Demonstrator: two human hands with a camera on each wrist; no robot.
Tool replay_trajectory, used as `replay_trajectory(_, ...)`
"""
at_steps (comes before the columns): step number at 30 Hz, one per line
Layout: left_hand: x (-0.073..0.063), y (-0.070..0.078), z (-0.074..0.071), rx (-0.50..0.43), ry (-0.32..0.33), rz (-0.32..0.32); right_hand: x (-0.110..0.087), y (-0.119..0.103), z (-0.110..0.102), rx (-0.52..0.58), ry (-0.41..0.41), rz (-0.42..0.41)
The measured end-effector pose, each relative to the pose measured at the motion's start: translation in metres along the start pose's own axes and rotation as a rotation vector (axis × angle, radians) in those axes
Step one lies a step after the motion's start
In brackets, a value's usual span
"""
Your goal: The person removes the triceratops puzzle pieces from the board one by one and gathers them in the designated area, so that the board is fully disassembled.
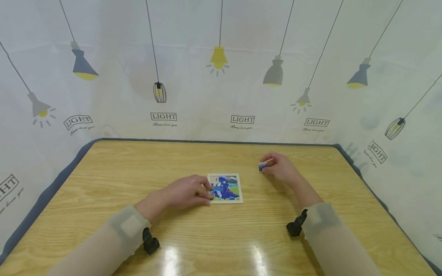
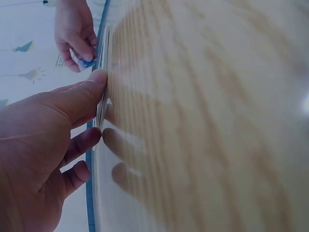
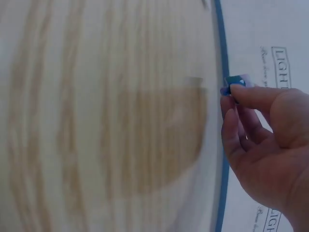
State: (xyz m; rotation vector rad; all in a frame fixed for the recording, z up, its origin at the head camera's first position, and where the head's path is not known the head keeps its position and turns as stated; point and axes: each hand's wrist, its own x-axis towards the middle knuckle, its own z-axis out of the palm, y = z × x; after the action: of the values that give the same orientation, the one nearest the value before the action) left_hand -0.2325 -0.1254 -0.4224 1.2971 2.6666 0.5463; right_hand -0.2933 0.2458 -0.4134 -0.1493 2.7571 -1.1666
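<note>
A small square picture puzzle (image 1: 224, 202) with a pale frame and blue dinosaurs lies on the table. My left hand (image 1: 188, 191) holds its left side, thumb at the near left corner and fingertips over the left part of the picture. Seen from the left wrist, the puzzle (image 2: 104, 99) appears edge-on beside the thumb and fingers. To the right and farther back, my right hand (image 1: 280, 167) pinches a small blue and white puzzle piece (image 1: 262, 166) between thumb and fingers. The right wrist view shows this piece (image 3: 235, 83) above the tabletop, partly covered by the thumb.
The wooden table (image 1: 138, 161) has a dark blue edge strip (image 1: 221, 142) along its back and sides. A pale wall covering (image 1: 193, 50) printed with hanging lamps encloses it on three sides. A black wrist camera (image 1: 150, 241) is strapped at each sleeve.
</note>
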Motion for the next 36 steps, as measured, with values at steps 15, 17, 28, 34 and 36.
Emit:
replay_trajectory(15,0.002,0.001,-0.001,0.007,-0.015,-0.011,0.02,0.018,0.005,-0.153,0.05,0.02)
replay_trajectory(17,0.002,0.001,-0.002,0.007,-0.013,-0.013,0.021,0.018,0.006,-0.163,0.051,0.014)
replay_trajectory(28,-0.001,0.002,-0.003,-0.004,-0.014,-0.004,0.024,0.023,0.008,-0.11,0.053,0.066)
replay_trajectory(34,0.001,0.0,-0.002,-0.017,-0.019,-0.025,0.017,0.014,0.003,-0.052,0.078,0.085)
replay_trajectory(36,0.001,0.0,-0.002,-0.026,-0.027,-0.037,0.015,0.005,0.003,-0.04,0.091,0.055)
